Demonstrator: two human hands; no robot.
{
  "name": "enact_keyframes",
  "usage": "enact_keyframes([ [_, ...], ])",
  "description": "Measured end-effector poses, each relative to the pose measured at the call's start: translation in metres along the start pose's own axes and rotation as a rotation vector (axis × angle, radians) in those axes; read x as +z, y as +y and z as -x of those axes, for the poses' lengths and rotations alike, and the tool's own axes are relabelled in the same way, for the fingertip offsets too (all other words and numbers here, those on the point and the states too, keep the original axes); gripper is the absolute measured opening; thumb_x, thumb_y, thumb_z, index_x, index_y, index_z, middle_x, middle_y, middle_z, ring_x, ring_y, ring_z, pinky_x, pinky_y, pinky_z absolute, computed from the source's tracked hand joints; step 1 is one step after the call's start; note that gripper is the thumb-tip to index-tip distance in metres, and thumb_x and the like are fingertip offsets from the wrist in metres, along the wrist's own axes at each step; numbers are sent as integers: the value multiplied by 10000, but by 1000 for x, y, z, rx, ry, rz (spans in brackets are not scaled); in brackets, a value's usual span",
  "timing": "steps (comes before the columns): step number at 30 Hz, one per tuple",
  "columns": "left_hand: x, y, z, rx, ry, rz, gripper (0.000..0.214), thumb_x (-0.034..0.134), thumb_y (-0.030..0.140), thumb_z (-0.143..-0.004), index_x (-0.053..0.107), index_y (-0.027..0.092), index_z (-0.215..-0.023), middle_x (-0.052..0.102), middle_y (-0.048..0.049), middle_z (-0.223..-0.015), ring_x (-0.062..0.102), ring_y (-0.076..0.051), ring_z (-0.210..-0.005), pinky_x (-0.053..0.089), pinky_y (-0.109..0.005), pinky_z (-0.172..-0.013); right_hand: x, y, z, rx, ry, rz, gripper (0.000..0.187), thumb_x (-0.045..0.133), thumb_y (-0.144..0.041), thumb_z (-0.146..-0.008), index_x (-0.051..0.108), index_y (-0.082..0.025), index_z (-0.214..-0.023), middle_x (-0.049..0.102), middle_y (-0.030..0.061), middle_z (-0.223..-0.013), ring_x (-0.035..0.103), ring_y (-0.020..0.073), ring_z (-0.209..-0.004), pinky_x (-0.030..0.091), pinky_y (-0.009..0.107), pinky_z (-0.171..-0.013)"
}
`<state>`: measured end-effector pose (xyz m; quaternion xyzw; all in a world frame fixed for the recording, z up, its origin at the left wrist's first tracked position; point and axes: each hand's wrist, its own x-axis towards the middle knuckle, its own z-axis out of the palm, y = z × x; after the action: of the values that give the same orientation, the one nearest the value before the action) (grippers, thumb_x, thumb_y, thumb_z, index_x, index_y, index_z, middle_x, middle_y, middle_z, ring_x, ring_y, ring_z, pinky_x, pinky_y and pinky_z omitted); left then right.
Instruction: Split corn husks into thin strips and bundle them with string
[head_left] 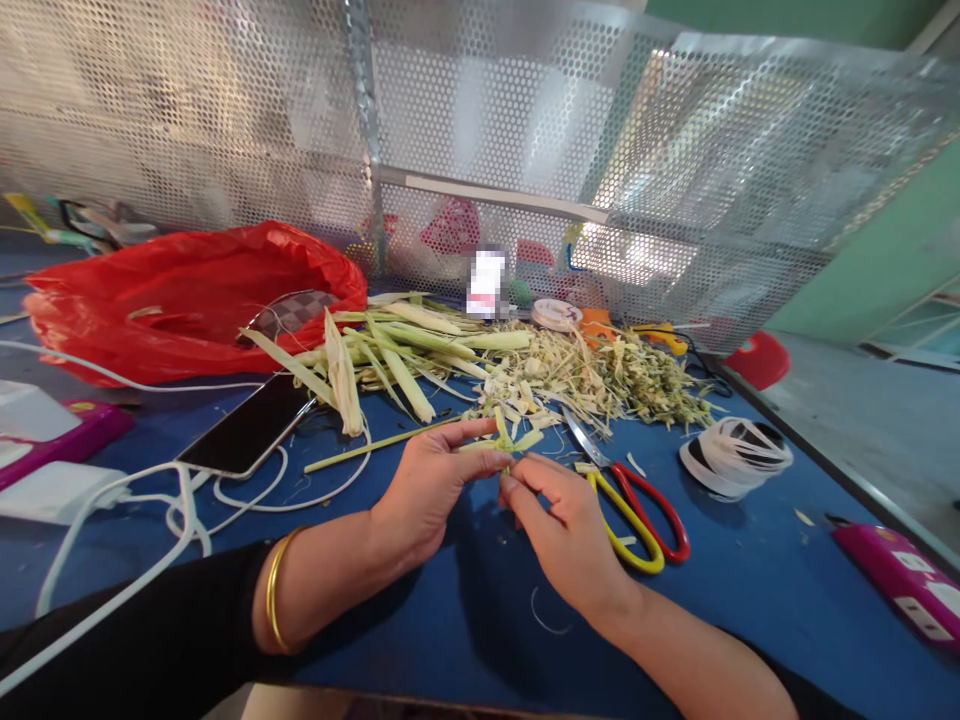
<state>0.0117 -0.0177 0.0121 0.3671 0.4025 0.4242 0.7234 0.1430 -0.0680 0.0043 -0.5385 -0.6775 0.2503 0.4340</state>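
Above the blue table, my left hand [431, 478] pinches a small flower shape of pale green husk strips [508, 436] between thumb and fingers. My right hand [559, 525] is closed at the underside of the same husk flower, thumb and fingertips pressed together just below its petals. What exactly the right fingertips grip there is too small to make out. Scissors [634, 515] with one yellow and one red handle lie right of my right hand, blades pointing away. A thin green stalk [367, 448] lies left of the flower, partly behind my left hand.
Corn husks [405, 350] and dried plant scraps [585, 375] lie piled at the back. A red plastic bag [187, 290], a phone [251, 425] and white cables [292, 507] are on the left. On the right sit a roll of white ribbon [735, 458] and a purple power strip [900, 575]. Perforated metal mesh [495, 110] stands behind.
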Motion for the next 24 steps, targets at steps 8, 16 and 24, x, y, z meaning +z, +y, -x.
enact_keyframes([
  [8,-2,-1,-4,8,-48,43,481,763,77,-566,638,126,-1028,705,-41,-732,633,-135,-643,484,-254,-659,7,-2,4,-78,17,66,275,446,-186,-899,474,-189,-625,467,-5,-649,466,127,-614,355,252,-577],
  [16,-9,8,-9,-15,-82,-164,342,789,200,-614,688,141,-936,718,-41,-698,643,-131,-650,476,-240,-650,-12,4,0,-143,138,143,233,525,-239,-880,512,-201,-651,523,-5,-643,492,137,-617,389,258,-605],
  [24,-10,17,-6,-2,-165,-231,295,731,339,-694,702,141,-911,717,-65,-687,677,-180,-670,488,-286,-669,-28,6,-15,71,16,19,124,574,-299,-843,635,-194,-867,667,38,-853,587,180,-792,439,296,-709],
])
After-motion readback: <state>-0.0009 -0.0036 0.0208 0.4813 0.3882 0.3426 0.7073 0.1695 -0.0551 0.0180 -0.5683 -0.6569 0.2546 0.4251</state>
